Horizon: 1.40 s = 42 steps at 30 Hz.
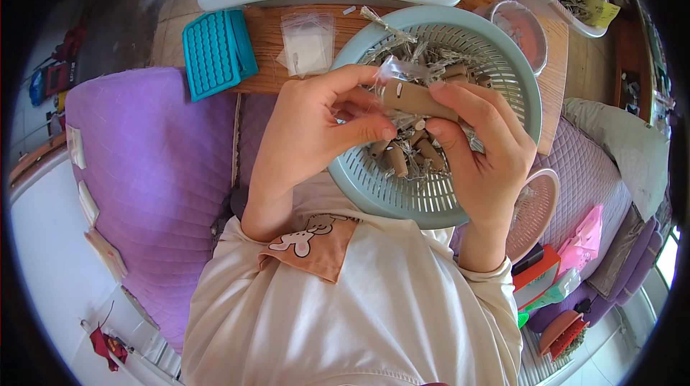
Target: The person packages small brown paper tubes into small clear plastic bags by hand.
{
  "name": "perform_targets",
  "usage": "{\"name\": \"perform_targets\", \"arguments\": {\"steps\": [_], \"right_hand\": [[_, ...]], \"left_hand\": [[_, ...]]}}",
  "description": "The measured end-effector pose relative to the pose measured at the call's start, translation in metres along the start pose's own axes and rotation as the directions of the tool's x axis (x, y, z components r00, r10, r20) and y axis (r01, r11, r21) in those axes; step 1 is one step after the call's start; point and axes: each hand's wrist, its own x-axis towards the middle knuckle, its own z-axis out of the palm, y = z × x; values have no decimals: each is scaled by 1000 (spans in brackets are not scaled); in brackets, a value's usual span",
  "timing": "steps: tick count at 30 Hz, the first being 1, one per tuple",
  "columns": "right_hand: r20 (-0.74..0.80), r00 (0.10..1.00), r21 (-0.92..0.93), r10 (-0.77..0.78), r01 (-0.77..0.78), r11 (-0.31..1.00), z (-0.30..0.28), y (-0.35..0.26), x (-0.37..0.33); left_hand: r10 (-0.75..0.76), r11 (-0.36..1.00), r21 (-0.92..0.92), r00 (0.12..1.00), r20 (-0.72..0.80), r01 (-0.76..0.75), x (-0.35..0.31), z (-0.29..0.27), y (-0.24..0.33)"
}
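Over basket (374, 185) — roll (417, 98) lying crosswise

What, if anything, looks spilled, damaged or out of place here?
Nothing stands out. Both hands, left hand and right hand, hold a brown paper roll in a clear plastic bag over the green basket; the other rolls lie inside it, none spilled onto the wooden board.

Both forearms are being raised, left hand (313, 127) and right hand (485, 145) being pinched together, fingers curled.
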Motion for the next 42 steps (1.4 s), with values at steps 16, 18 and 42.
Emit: {"name": "perform_targets", "arguments": {"steps": [16, 18, 42], "right_hand": [[223, 962, -24, 159, -157, 987, -7, -6, 5], [145, 946, 65, 288, -300, 952, -3, -10, 7], [133, 829, 407, 543, -545, 733, 18, 12, -27]], "left_hand": [[156, 917, 370, 988, 3, -146, -2, 17, 3], [130, 976, 177, 992, 0, -128, 0, 19, -5], [284, 955, -48, 949, -138, -293, 13, 40, -13]]}}
